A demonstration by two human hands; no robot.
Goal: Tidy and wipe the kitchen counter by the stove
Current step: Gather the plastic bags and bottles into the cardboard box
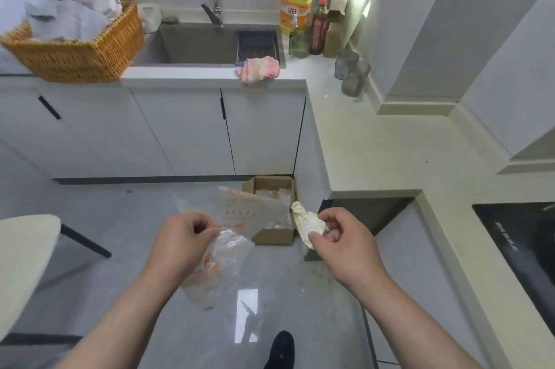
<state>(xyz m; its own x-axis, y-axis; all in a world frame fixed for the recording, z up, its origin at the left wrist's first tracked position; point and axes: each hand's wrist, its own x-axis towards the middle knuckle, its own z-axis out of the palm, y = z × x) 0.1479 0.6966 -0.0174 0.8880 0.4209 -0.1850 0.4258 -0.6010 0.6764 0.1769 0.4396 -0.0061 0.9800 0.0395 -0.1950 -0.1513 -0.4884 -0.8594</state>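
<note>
A thin, crinkled clear plastic bag with orange print (228, 260) is pinched at its mouth between the curled fingers and thumb of the left hand (180, 244), seemingly held open to take rubbish. A soft pink cloth (258, 68) is draped on the grey sink (195, 44) edge, probably kept for wiping. A crumpled cream paper wad (306, 224) is gripped by the right hand (345, 245), near the bag. The smooth white counter (390, 152) lies further right, beside the glossy black stove (525, 242).
</note>
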